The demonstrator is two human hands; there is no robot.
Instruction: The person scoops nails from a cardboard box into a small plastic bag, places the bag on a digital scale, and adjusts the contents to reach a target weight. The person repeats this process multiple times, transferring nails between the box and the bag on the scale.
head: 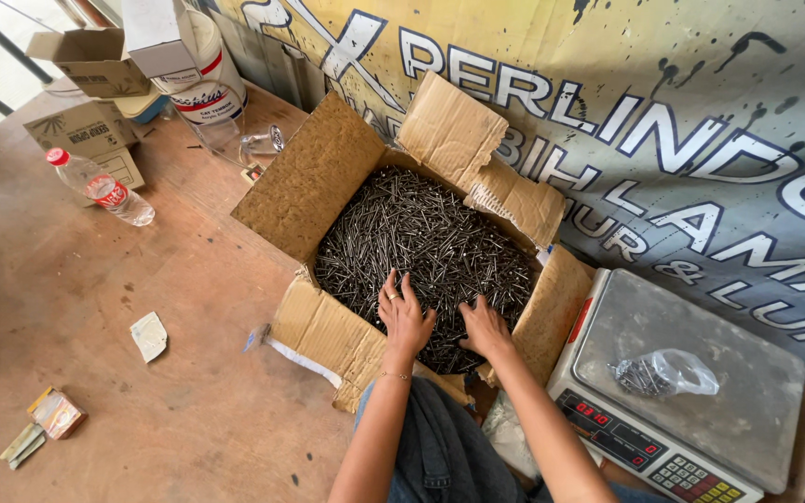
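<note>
Head view, looking down at a brown floor. An open cardboard box with ragged flaps sits mid-frame, filled with a dense heap of dark steel nails.

Left hand: palm down on the near part of the nail heap, fingers spread wide, pressed into the nails; nothing visibly lifted. Ring on one finger, thin bracelet at the wrist.

Right hand: just right of the left hand, also palm down on the nails at the near edge of the box, fingers loosely spread and partly sunk among the nails. Cannot tell whether any nails are gripped beneath it.

Right of the box, touching its right flap: a digital weighing scale with steel platform and red lit display. On the platform lies a clear plastic bag holding a small clump of nails.

Far left: a plastic water bottle lying on its side, small cardboard cartons and a white paint bucket. Near left: a scrap of white paper and a small packet. A printed banner covers the far wall.
</note>
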